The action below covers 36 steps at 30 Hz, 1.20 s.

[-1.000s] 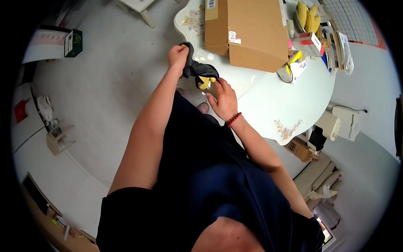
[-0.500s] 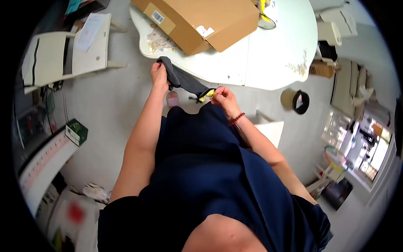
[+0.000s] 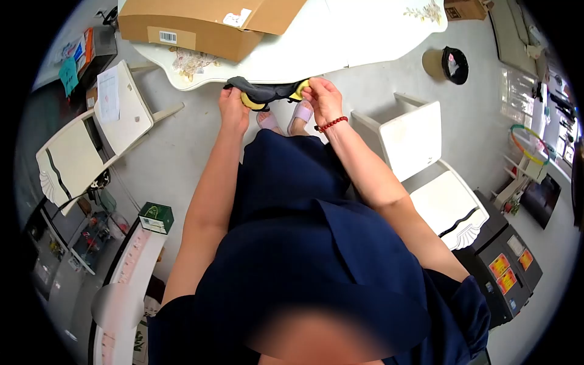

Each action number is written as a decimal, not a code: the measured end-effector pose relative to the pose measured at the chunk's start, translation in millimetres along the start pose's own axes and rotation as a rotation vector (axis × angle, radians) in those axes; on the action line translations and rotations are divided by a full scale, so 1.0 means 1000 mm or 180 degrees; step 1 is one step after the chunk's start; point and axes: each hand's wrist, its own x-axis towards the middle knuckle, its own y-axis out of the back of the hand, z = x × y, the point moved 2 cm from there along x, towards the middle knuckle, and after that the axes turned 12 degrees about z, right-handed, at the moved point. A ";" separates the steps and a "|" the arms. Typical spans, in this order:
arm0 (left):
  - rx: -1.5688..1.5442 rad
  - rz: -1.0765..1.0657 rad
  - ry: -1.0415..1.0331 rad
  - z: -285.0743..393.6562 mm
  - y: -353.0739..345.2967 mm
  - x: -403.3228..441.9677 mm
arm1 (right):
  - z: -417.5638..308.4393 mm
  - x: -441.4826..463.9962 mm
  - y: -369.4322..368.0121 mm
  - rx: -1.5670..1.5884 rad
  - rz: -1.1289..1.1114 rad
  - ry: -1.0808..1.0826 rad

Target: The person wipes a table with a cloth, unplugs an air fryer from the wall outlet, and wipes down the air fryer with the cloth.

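Note:
A dark grey, soft-looking strip of fabric with yellow parts at both ends (image 3: 264, 93) is stretched between my two hands, in front of the table edge. I cannot make out its exact kind. My left hand (image 3: 233, 112) is closed on its left end, next to a yellow part. Fingers of my right hand (image 3: 325, 100) pinch the yellow part at the other end; a red bead bracelet (image 3: 333, 124) circles that wrist. Small black bits hang from the item's lower edge.
A large cardboard box (image 3: 201, 39) lies on the white table (image 3: 340, 52). White chairs stand to the left (image 3: 125, 115) and right (image 3: 413, 137). Further right are a waste bin (image 3: 447, 66) and a dark cabinet (image 3: 508, 267). A green box (image 3: 156, 217) sits at lower left.
The fabric item has gone from slanting down to the right to nearly level, with yellow now showing at its left end too. My right hand has risen, and the view has shifted.

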 end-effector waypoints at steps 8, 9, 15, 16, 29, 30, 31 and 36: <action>0.0507 -0.0188 0.0422 -0.046 -0.025 -0.029 | -0.033 -0.014 0.002 -0.0487 -0.0194 0.0652; 0.0614 -0.0121 0.0366 -0.052 -0.030 -0.030 | -0.034 -0.015 0.004 -0.0498 -0.0171 0.0629; 0.1091 0.0251 -0.0327 -0.068 -0.051 -0.039 | -0.033 -0.022 0.008 -0.0599 -0.0151 0.0619; 0.1102 0.0315 -0.0373 -0.068 -0.050 -0.039 | -0.033 -0.023 0.007 -0.0649 -0.0196 0.0629; 0.0204 0.0459 -0.0595 -0.038 -0.028 -0.023 | -0.033 -0.027 0.010 -0.0612 -0.0328 0.0638; 0.0432 0.0442 -0.0464 -0.048 -0.027 -0.021 | -0.033 -0.028 0.010 -0.0604 -0.0279 0.0586; 0.0612 0.0501 -0.0383 -0.057 -0.035 -0.026 | -0.034 -0.028 0.009 -0.0604 -0.0232 0.0535; 0.0349 0.0364 -0.0320 -0.068 -0.040 -0.032 | -0.040 -0.026 0.005 -0.0751 -0.0310 0.0691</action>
